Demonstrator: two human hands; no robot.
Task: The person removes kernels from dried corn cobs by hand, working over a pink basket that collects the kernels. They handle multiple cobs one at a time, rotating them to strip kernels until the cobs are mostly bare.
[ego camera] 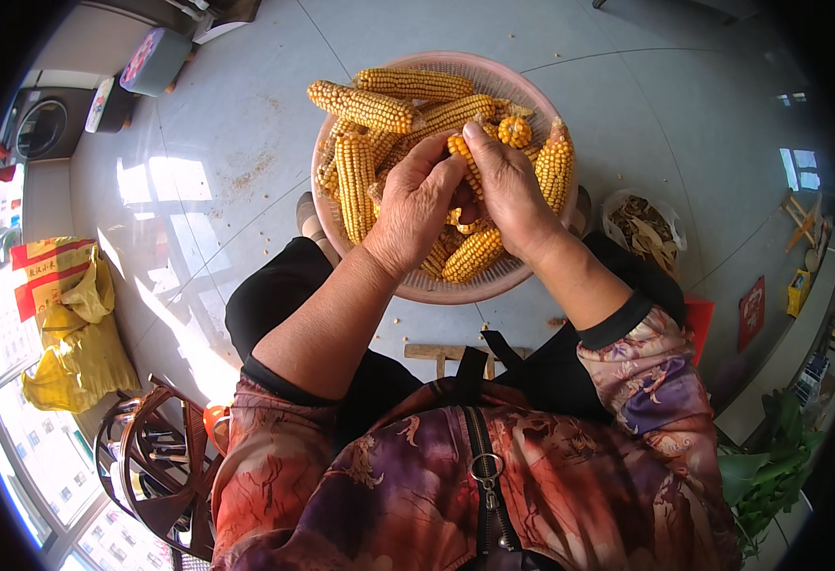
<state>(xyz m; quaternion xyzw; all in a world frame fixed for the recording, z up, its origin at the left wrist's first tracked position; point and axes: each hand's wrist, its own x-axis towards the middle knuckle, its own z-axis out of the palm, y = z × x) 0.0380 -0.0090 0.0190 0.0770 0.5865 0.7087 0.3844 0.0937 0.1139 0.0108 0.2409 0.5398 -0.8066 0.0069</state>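
Observation:
Both hands meet over a round pink plastic basket (446, 294) heaped with dried yellow corn cobs (355, 182). Between them is one ear of corn (466, 165), kernels still on it, its upper end showing between the thumbs. My left hand (417, 200) grips it from the left, with the thumb bent against its side. Around its right side wraps my right hand (507, 189), thumb extended near the top end. The fingers beneath are mostly hidden. One cob (365, 107) lies across the basket's upper left rim; another (554, 168) leans at the right.
A white plastic bag of dry husks (642, 225) stands right of the basket. Loose kernels dot the grey tiled floor (246, 93). A wooden stool's edge (453, 352) shows between the legs. Yellow sacks (85, 350) and a brown rack (167, 464) are at the left, a leafy plant (767, 464) lower right.

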